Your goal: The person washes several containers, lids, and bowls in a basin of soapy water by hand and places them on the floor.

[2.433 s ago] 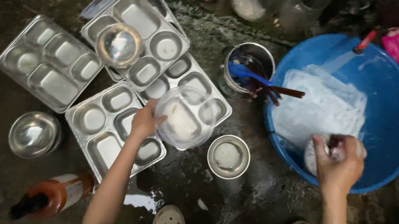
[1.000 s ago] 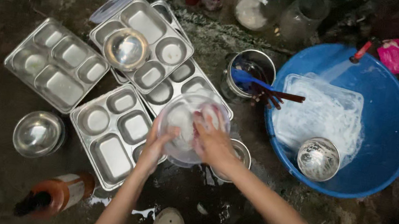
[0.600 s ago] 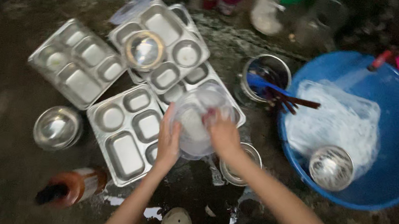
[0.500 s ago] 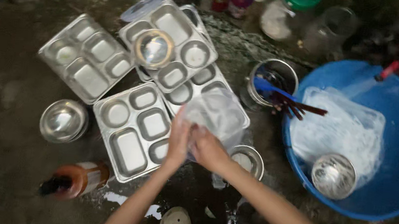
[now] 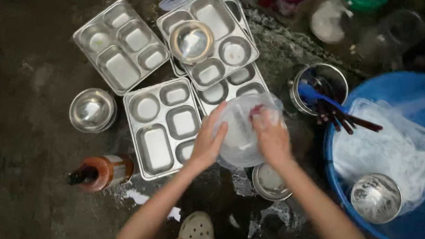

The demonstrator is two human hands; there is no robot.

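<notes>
Clear plastic, the container (image 5: pixel 243 131) stays lifted just beside the blue basin (image 5: pixel 423 234), left hand (image 5: pixel 209 141) gripping its rim to steady it while the right hand (image 5: pixel 270 137) presses closed fingers inside, rubbing.

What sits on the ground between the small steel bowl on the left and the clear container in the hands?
A compartmented steel tray lies there, seen in the head view.
</notes>
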